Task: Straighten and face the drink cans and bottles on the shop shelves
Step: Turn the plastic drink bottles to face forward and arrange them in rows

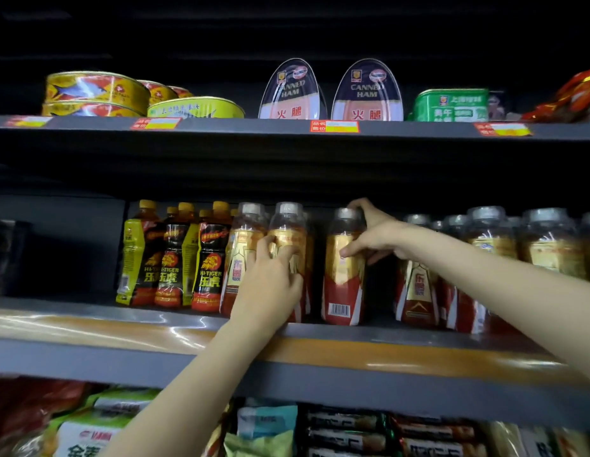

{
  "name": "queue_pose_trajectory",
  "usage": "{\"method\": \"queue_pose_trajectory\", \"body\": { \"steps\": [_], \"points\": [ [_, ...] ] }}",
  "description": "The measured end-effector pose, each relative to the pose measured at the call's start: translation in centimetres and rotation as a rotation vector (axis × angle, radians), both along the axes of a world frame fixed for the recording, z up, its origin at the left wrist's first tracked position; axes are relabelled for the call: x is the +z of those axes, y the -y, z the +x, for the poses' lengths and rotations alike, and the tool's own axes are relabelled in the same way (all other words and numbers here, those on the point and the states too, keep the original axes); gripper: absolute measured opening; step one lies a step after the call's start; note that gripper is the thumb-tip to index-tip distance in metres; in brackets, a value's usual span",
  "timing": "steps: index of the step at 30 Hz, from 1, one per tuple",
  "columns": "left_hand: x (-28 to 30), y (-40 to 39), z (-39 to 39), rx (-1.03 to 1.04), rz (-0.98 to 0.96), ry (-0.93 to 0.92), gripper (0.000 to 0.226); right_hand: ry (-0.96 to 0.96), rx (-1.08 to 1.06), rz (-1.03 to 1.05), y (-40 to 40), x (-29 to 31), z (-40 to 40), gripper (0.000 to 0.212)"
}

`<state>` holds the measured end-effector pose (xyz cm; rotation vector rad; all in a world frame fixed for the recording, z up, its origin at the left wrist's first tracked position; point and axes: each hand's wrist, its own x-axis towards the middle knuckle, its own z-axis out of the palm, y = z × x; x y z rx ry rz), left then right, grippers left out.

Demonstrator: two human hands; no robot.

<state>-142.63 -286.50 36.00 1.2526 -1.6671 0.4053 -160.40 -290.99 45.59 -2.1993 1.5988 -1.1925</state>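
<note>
The middle shelf [89, 319] carries rows of drink bottles. At the left stand black-and-yellow Hi-Tiger bottles [170, 255] with yellow caps. To their right stand gold-and-red bottles with grey caps. My left hand [270, 278] grips one of these gold-and-red bottles [288, 225] around its label. My right hand [374, 234] holds a neighbouring bottle [344, 285] near its neck, thumb on the label and fingers behind the cap; this bottle shows its barcode to the front. More gold-and-red bottles [417, 291] fill the shelf to the right, partly hidden by my right forearm.
The top shelf [254, 127] holds flat fish tins [95, 92], two canned ham tins [366, 92] and a green tin [451, 105]. Snack packets [89, 427] fill the shelf below. A dark gap lies left of the Hi-Tiger bottles.
</note>
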Motion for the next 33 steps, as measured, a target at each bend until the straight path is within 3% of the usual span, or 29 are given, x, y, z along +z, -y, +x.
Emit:
{"method": "queue_pose_trajectory", "body": {
  "steps": [6, 10, 13, 17, 21, 25, 28, 31, 33],
  "points": [
    [0.0, -0.3, 0.0, 0.001, 0.002, -0.013, 0.042, 0.187, 0.042, 0.114, -3.4, -2.6, -1.7, 0.116],
    [0.0, -0.5, 0.0, 0.016, 0.009, 0.0, 0.042, 0.276, 0.045, 0.072, -4.3, -5.6, -1.9, 0.103],
    [0.1, -0.6, -0.1, 0.027, 0.05, 0.011, 0.044, 0.297, 0.038, 0.024, -5.4, -5.6, -2.7, 0.107],
    [0.6, -1.1, -0.2, 0.044, 0.094, 0.023, 0.045, 0.372, 0.07, 0.124, -6.3, -5.9, -2.1, 0.115],
    [0.6, -2.2, 0.1, 0.021, -0.003, 0.025, 0.039, 0.357, 0.012, 0.034, -6.6, -6.5, 0.0, 0.113],
    [-0.1, -4.2, 0.9, -0.13, -0.062, -0.096, 0.036, 0.515, 0.068, -0.115, -7.7, -6.9, -0.5, 0.106],
    [-1.0, -6.6, 0.8, -0.297, -0.081, -0.148, 0.038, 0.758, 0.218, -0.182, -9.8, -6.3, -1.2, 0.098],
    [-1.5, -9.5, -1.2, -0.601, 0.131, -0.36, 0.06, 1.009, 0.442, -0.075, -12.5, -5.9, -1.3, 0.084],
    [-1.4, -10.7, -3.0, -0.871, 0.293, -0.618, 0.069, 1.013, 0.529, -0.004, -14.1, -5.9, -1.3, 0.079]
  ]
}}
